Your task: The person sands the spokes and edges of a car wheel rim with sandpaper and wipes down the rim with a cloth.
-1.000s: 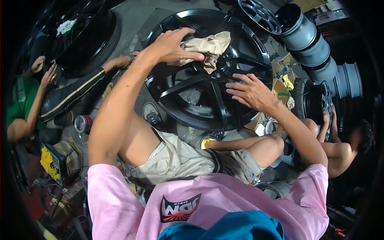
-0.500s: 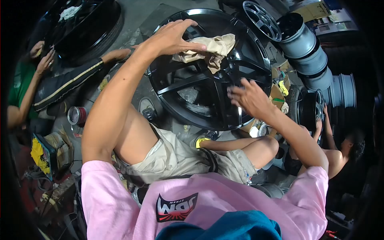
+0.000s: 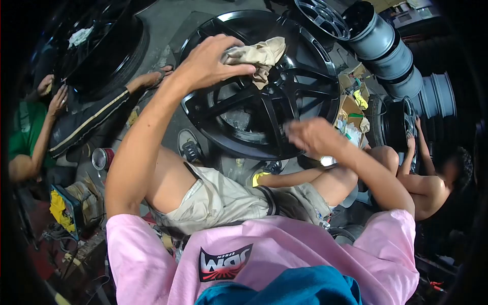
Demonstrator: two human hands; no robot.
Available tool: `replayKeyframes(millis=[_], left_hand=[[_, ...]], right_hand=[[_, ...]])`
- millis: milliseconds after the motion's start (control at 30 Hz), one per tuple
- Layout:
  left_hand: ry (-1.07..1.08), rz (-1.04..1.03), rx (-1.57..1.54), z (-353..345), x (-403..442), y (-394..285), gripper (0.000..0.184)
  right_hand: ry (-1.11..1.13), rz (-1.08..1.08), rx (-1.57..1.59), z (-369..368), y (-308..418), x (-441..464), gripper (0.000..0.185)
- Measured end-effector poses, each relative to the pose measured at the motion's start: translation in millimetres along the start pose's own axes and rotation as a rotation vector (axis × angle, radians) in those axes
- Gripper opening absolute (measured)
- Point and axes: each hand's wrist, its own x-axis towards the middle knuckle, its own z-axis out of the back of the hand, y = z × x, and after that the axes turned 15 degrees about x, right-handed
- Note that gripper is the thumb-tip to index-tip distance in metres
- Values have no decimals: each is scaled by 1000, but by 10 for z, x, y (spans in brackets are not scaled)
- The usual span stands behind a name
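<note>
Glossy black wheel (image 3: pixel 277 109), crumpled cloth (image 3: pixel 264 55).

Bare floor (image 3: pixel 161 31) opens a lane left of the black wheel (image 3: pixel 231 108), narrowed by a co-worker's foot (image 3: pixel 152 77); your left hand (image 3: pixel 211 63) and beige cloth (image 3: pixel 264 57) obstruct its far-left spokes, while open cartons (image 3: pixel 349 108) crowd its right side.

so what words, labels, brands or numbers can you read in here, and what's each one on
"JDM", in large letters on the dark patch of the pink shirt, upside down in this view
A smaller word above it on the same patch: too small to read for certain
Label on the red and white can at the left: too small and blurred to read
No other text is readable
</note>
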Motion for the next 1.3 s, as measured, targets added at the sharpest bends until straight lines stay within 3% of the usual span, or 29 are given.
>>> replayKeyframes(millis=[33,67,267,333,400,467,533,600,667,800,867,933,967,1000,1033,1067,1133,1200,1267,1300], left_hand=[[18,-12,4,23,-18,-106,68],[38,-28,6,12,-27,-191,66],[7,-261,-26,-142,46,-504,46],[72,-265,-77,-191,57,-707,44],[318,-119,-239,-150,-21,-1097,44],[460,-159,-506,-265,-155,-1432,44],[627,-14,-908,-323,-350,-1811,46],[655,-43,-852,-402,-428,-1896,45],[454,98,-882,-424,-447,-1943,43],[151,-65,-135,-506,-88,-1485,26],[85,-252,156,-691,-36,-1204,27],[229,-351,287,-843,-111,-1019,29],[187,-398,315,-905,-237,-1097,28],[184,-393,336,-914,-399,-1287,24],[212,-515,380,-934,-534,-1425,21],[324,-517,320,-885,-673,-1609,23],[336,-489,292,-958,-861,-1796,19],[392,-501,447,-863,-580,-1526,21],[321,-239,491,-929,-251,-1258,22],[323,-241,497,-951,-285,-1317,22]], right_hand=[[-37,137,32,-251,-13,-219,31],[-176,100,97,-265,220,-407,28],[-308,71,469,-102,391,-1161,26],[-509,-203,822,-142,455,-1217,35],[-672,-190,1012,-195,536,-1183,40],[-807,-87,1357,-194,544,-1126,42],[-857,5,1503,-207,542,-987,36],[-978,237,1213,-300,445,-796,37],[-988,254,1265,-341,280,-633,39],[-1083,170,1242,-144,-442,-221,44],[-1299,27,833,-63,-985,63,41],[-1477,-106,324,-96,-1414,313,34],[-1484,-155,176,-140,-1527,383,31],[-1493,-158,186,-179,-1564,404,31],[-1471,-127,125,-215,-1590,424,29],[-1444,-94,63,-236,-1609,442,27],[-1422,-85,48,-255,-1613,441,27],[-1409,-70,30,-237,-1603,438,26],[-1450,10,-28,-244,-1583,423,28],[-1455,10,-24,-280,-1592,429,28]])
